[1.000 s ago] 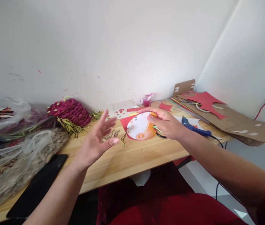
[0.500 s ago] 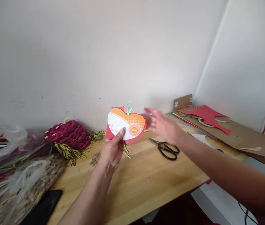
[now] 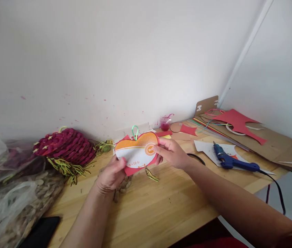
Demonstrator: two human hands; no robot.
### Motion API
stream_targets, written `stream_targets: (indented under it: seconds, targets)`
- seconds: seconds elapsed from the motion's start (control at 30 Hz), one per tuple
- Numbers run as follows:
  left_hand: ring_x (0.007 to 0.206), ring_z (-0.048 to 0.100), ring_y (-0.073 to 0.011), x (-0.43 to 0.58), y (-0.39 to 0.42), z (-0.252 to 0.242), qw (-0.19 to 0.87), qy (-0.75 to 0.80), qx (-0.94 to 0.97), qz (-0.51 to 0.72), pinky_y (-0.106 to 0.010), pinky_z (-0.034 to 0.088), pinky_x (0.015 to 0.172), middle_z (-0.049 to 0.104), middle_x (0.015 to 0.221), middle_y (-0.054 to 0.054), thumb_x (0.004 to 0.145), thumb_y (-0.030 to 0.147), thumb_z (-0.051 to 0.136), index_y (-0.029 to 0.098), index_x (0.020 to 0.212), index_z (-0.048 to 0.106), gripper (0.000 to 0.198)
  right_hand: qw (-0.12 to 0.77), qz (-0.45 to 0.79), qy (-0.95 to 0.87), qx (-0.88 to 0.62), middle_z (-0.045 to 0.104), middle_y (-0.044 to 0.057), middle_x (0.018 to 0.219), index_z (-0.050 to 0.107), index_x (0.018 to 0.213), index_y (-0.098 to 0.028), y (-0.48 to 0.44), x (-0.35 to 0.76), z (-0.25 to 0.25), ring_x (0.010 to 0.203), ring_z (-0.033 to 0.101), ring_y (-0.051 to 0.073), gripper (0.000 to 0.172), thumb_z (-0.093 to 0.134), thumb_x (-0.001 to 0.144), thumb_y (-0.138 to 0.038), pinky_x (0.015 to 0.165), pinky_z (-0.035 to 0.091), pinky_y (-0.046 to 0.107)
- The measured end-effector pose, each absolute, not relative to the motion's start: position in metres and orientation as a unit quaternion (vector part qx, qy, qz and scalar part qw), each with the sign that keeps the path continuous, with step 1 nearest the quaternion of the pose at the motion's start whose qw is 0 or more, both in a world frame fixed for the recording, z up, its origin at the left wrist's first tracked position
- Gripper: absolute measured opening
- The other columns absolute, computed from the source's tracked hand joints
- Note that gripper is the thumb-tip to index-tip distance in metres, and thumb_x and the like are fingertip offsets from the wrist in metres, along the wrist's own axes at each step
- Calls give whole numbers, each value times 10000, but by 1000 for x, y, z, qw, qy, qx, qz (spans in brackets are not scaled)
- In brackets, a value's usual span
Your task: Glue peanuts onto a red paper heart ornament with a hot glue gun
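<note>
A heart-shaped card [image 3: 135, 151], printed orange and white with a red backing, is held up above the table between both hands. A green ribbon loop [image 3: 134, 132] rises from its top notch, and a tassel of dark and yellow threads [image 3: 151, 175] hangs below. My left hand [image 3: 113, 172] grips the lower left edge, thumb on the printed face. At the right edge, my right hand [image 3: 170, 151] pinches the card with its thumb in front. Behind my right forearm, only a curve of the black scissors handle [image 3: 196, 158] shows.
A blue glue gun [image 3: 230, 161] lies on white paper to the right. Cardboard sheets with a red paper offcut [image 3: 238, 121] lie behind it. A maroon woven piece [image 3: 64, 146] and plastic bags [image 3: 14, 199] of peanut-like pieces fill the left. A small pink cup [image 3: 165, 123] stands at the wall.
My right hand has come in from the right and taken hold of the heart card's right edge. The card has tilted slightly. The view has shifted, bringing the glue gun into sight.
</note>
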State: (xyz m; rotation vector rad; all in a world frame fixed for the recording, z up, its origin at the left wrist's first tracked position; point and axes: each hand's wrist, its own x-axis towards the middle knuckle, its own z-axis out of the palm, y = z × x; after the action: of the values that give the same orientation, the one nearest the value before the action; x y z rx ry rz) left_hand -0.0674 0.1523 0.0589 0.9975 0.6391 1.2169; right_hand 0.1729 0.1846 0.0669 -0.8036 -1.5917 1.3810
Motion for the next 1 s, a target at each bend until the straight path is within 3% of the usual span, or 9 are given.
stream_targets:
  seconds: [0.1,0.23,0.37,0.47,0.63,0.83,1.0]
  targets:
    - [1219,724,-348,-53,151,53,669,321,414,527,-483,568,1109,790,1245,-141,667,332,983,192,1385,677,793,418,523,-656,-347,680,-14,714,645,971,-172,182,172,59,540,706,125,417,672,946,-587,496,513,209]
    - [1165,753,-300,-46,152,56,657,333,367,569,-426,604,1066,793,1242,-133,710,216,950,181,1409,647,763,369,446,-706,-408,666,1,662,613,825,-194,183,185,70,550,671,141,467,601,960,-641,515,484,247]
    - [1234,723,-294,-50,156,62,609,332,326,642,-418,637,1011,769,1318,-83,758,175,904,277,1424,625,730,230,194,-776,-555,661,50,661,522,643,-216,179,214,88,614,607,175,569,482,1008,-650,561,363,306]
    - [1261,709,-304,-54,159,65,592,323,300,675,-446,649,992,744,1372,-72,813,149,845,306,1435,614,682,100,80,-773,-622,714,86,753,560,690,-218,169,237,84,689,619,220,446,523,1014,-523,599,309,341]
    - [1341,655,-307,-53,160,71,589,299,272,700,-465,602,1072,712,1426,-73,878,143,776,302,1462,601,630,21,65,-744,-665,774,143,944,650,966,-195,155,257,63,845,704,304,155,597,960,-340,644,333,346]
    - [1318,673,-299,-49,156,80,597,274,229,719,-464,586,1098,739,1379,-83,907,114,725,265,1463,609,588,19,97,-722,-685,778,147,995,650,1092,-163,155,261,58,905,714,307,237,657,920,-327,692,397,338]
    - [1227,727,-307,-49,151,85,621,231,256,704,-477,638,1014,711,1422,-97,908,200,775,274,1472,589,598,60,102,-724,-680,761,91,858,666,1084,-178,153,265,54,808,704,269,254,680,862,-303,670,404,326]
